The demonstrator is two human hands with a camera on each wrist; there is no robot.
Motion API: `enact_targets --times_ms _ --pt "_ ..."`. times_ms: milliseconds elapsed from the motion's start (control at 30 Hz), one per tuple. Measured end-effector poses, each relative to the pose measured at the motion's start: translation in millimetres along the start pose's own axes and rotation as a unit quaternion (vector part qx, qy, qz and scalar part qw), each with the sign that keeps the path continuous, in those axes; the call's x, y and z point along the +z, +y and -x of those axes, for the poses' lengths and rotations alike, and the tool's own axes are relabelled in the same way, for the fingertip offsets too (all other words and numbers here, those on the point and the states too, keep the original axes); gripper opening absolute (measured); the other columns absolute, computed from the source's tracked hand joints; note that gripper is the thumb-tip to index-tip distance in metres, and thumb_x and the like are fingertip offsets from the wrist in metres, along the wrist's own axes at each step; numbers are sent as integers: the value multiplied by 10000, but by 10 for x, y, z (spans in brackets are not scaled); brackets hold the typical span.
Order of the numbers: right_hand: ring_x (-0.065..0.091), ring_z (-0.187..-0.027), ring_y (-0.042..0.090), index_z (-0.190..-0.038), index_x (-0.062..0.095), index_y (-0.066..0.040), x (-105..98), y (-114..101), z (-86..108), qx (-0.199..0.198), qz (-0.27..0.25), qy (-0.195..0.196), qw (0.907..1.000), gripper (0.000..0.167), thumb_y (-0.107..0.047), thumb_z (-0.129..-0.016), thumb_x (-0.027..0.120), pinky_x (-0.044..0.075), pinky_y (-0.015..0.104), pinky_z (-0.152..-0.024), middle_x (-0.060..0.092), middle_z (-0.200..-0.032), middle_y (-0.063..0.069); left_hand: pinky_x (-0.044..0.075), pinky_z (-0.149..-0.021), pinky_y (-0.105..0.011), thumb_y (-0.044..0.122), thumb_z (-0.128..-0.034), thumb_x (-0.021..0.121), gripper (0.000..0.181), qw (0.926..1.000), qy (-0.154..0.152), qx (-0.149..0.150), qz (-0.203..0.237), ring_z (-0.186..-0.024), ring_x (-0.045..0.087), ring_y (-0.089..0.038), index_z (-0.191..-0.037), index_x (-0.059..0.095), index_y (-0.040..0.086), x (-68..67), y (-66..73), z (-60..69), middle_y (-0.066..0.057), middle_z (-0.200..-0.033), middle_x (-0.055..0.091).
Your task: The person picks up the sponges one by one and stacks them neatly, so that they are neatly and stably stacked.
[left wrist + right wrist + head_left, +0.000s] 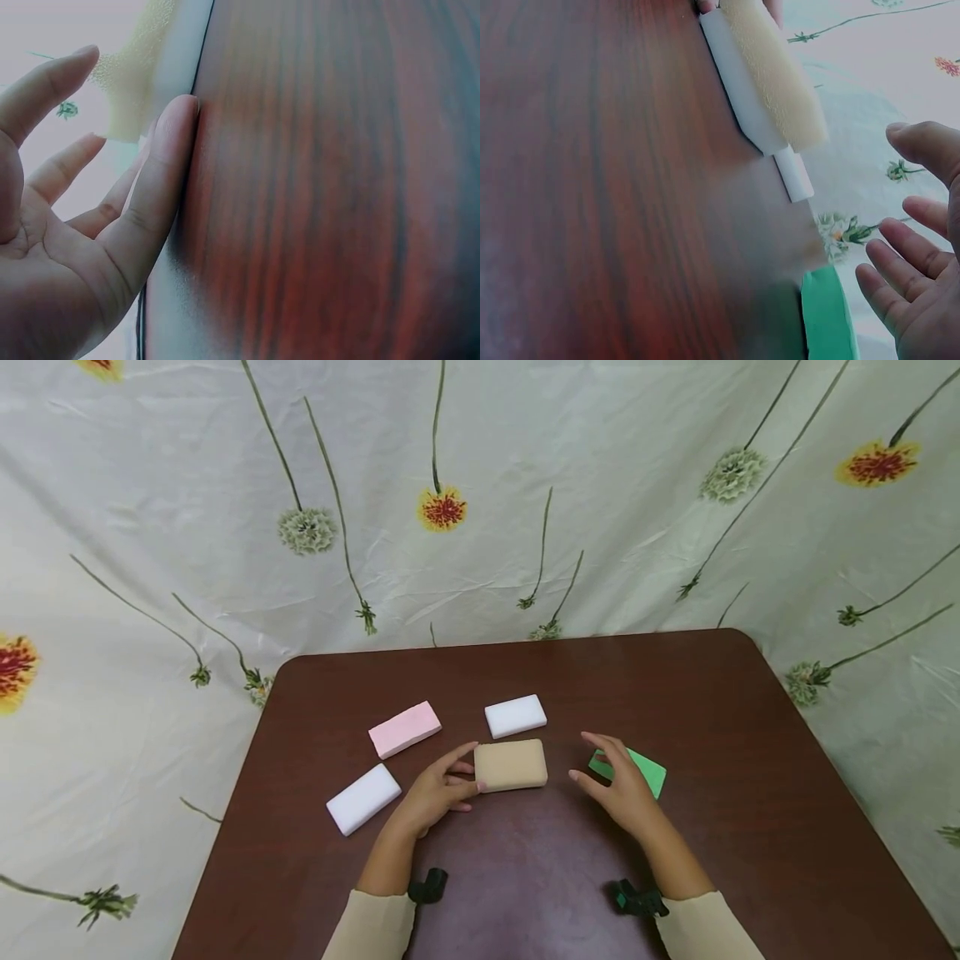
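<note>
A beige sponge (512, 766) lies flat near the table's middle. The right wrist view shows it resting on a white layer (739, 82), perhaps another sponge. My left hand (437, 789) is at the left end of this stack, thumb at the near corner and index finger at the far corner. In the left wrist view the beige sponge (139, 82) shows between those fingertips. My right hand (621, 785) hovers with fingers spread, holding nothing, apart from the stack. Partly beneath it in the head view lies a green sponge (649, 771).
A white sponge (516, 716) lies just beyond the stack. To the left are a pink sponge (405, 729) and another white sponge (363, 799). The dark brown table (750, 827) ends at a floral cloth (622, 468) behind it.
</note>
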State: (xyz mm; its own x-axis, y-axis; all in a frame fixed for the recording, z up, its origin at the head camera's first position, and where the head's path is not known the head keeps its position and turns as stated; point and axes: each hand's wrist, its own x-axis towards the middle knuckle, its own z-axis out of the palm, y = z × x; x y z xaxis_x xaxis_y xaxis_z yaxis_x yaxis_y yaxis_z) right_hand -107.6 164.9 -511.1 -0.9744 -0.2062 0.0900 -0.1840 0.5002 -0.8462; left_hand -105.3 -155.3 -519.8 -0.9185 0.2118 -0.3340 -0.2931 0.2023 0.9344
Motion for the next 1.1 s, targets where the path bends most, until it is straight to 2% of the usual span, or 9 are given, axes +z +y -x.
enact_targets --times_ms 300,467,700,833,1000,1100 --pt "535 -1289 371 -1486 482 -114 -135 130 123 125 75 396 9991 666 -252 -906 779 461 533 -1059 460 -1480 109 618 -770 -406 171 -888 779 750 10000 -66 -14 61 -998 657 -200 -1543 427 268 11 7 6 -194 -1340 520" --pt "551 -1261 338 -1469 506 -114 -213 176 184 134 248 684 9973 651 -199 -890 792 454 439 -1030 489 -1455 104 618 -770 -407 166 -886 780 753 9999 -88 1 91 -995 661 -199 -1544 425 258 13 5 2 -198 -1338 516" --pt "491 -1321 319 -1456 522 -91 -299 246 252 163 505 943 9941 662 -186 -867 808 363 304 -1006 507 -1435 127 620 -755 -386 180 -885 784 752 10000 -58 24 57 -1008 659 -211 -1542 428 263 7 -12 -12 -188 -1333 526" --pt "474 -1348 326 -1459 520 -95 -342 288 287 286 593 971 9931 663 -195 -870 808 363 365 -1027 498 -1444 134 621 -751 -384 178 -884 785 753 10000 -41 23 75 -1008 660 -218 -1543 429 260 4 -20 -17 -186 -1334 526" --pt "451 -1356 375 -1471 500 -83 -389 338 345 407 583 895 9934 658 -219 -894 788 385 543 -1034 465 -1462 160 620 -756 -391 178 -882 787 747 10000 -47 1 69 -997 658 -205 -1536 437 265 5 -27 -22 -188 -1338 524" --pt "432 -1368 410 -1481 482 -73 -418 367 376 482 599 838 9935 666 -238 -907 777 377 607 -1046 443 -1475 179 620 -758 -402 171 -886 783 740 9999 -66 22 93 -985 660 -202 -1535 439 262 5 -28 -22 -198 -1342 519"
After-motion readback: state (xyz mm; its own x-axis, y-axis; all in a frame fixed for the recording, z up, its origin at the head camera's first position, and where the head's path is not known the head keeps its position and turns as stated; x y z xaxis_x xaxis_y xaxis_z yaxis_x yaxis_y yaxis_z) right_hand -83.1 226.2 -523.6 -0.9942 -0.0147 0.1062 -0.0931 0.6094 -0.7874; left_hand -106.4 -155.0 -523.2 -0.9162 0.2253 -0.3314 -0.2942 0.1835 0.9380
